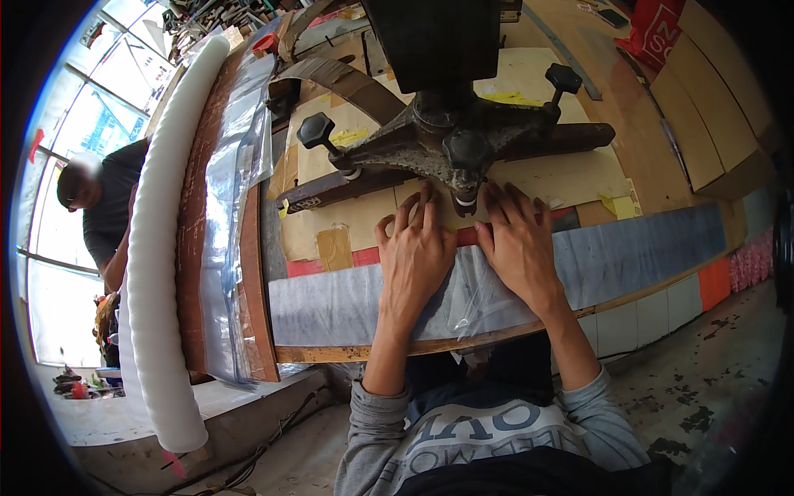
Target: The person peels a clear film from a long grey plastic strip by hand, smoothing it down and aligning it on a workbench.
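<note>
Both hands reach forward over the workbench, below a dark metal press head (451,124) with black knobs and a bar across it. My left hand (413,252) lies palm down, its fingers apart and bent a little, tips close to the bar. To its right, my right hand (519,244) rests palm down with fingers stretched forward beside the press's lower tip. Between and under the hands lies a clear plastic sheet (475,302), over the bench's grey front strip (653,245). Beneath the press is a pale wooden board (529,186) with yellow tape pieces. Neither hand visibly grips anything.
A long white foam roll (157,248) and folded clear plastic (227,223) run along the left side. Cardboard boxes (703,124) and a red bag (653,37) stand at the right. Another person (107,207) is at the far left, beyond the roll.
</note>
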The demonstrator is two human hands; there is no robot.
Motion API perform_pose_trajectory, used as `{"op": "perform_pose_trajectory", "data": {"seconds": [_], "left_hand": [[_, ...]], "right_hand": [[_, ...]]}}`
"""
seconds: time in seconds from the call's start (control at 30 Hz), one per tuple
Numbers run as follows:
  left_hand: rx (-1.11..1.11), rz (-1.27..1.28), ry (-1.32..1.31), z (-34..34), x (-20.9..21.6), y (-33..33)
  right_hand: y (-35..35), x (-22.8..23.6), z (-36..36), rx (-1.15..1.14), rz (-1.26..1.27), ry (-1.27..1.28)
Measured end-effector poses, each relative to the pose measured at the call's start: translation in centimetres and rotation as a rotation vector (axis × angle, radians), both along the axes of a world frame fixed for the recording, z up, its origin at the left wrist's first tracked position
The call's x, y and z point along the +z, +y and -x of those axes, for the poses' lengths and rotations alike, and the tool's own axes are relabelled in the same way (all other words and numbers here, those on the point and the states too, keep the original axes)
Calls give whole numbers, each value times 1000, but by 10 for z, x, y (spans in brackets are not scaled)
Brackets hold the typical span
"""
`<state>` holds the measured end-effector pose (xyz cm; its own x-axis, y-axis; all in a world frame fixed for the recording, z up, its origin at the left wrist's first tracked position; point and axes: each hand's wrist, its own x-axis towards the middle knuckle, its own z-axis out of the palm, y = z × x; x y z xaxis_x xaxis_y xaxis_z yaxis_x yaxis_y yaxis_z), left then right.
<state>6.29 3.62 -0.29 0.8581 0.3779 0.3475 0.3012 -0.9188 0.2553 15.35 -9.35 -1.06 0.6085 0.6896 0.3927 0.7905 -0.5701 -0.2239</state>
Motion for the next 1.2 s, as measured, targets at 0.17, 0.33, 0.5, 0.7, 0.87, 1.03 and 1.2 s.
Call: {"op": "perform_pose_trajectory", "data": {"seconds": [0.17, 0.33, 0.5, 0.7, 0.87, 1.03, 1.2], "left_hand": [[1, 2, -1, 1, -1, 0], [-2, 5, 5, 1, -2, 1], [3, -4, -13, 3, -6, 4], [9, 5, 10, 3, -4, 1], [19, -3, 14, 3, -6, 0], [28, -7, 15, 1, -5, -1], [12, -25, -49, 0, -9, 0]], "right_hand": [[0, -2, 0, 0, -5, -8], [-2, -3, -1, 7, -14, -5], [0, -3, 1, 11, -16, -8], [-1, -4, -1, 13, -33, -22], [0, -5, 0, 5, -40, -24], [-1, -6, -2, 0, -36, -38], [-2, -6, -3, 4, -47, -35]]}}
